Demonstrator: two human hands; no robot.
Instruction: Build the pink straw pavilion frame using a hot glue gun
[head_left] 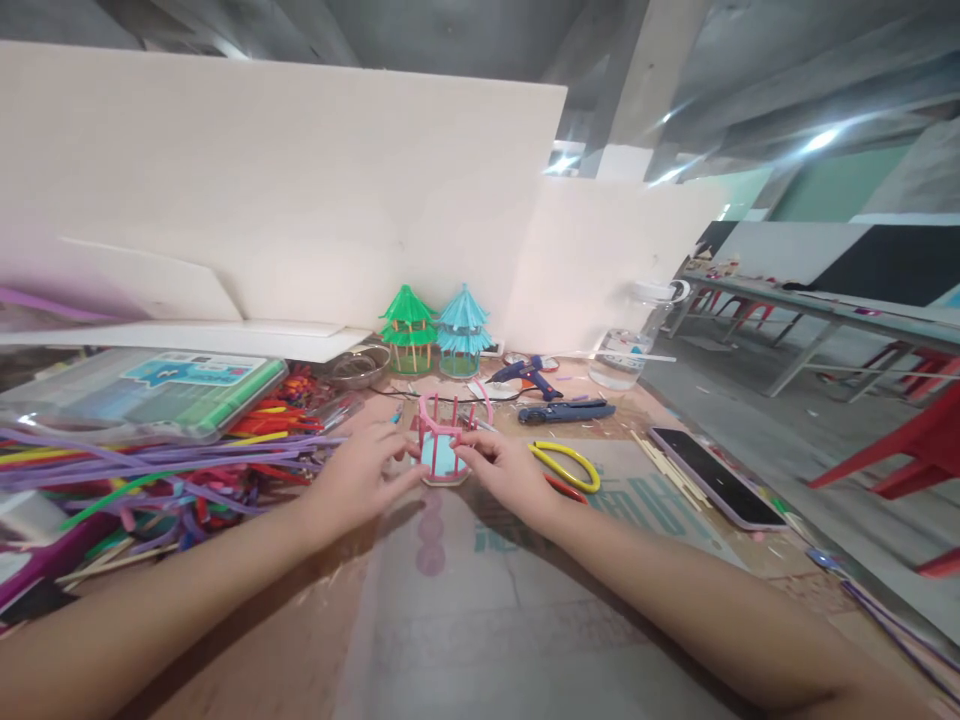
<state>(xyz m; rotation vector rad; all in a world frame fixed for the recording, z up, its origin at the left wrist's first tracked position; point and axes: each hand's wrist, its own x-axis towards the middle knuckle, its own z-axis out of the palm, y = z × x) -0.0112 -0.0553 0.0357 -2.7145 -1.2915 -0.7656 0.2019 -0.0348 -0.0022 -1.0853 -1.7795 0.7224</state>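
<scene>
The small pink stick-frame model with a pale blue base [442, 452] stands mid-desk on the brown cardboard-covered desk [480, 600], between both hands. The left hand [360, 472] has its grip closed on the model's left edge. The right hand [501, 468] has its grip pinching a pink post on the right side. Yellow-handled pliers [568, 463] lie just beside the right hand.

Both bare forearms reach forward and angle inward until the hands nearly meet. The left hand [360, 478] is palm down with its fingers bent. The right hand [501, 468] faces it, thumb and forefinger pinched together.
</scene>
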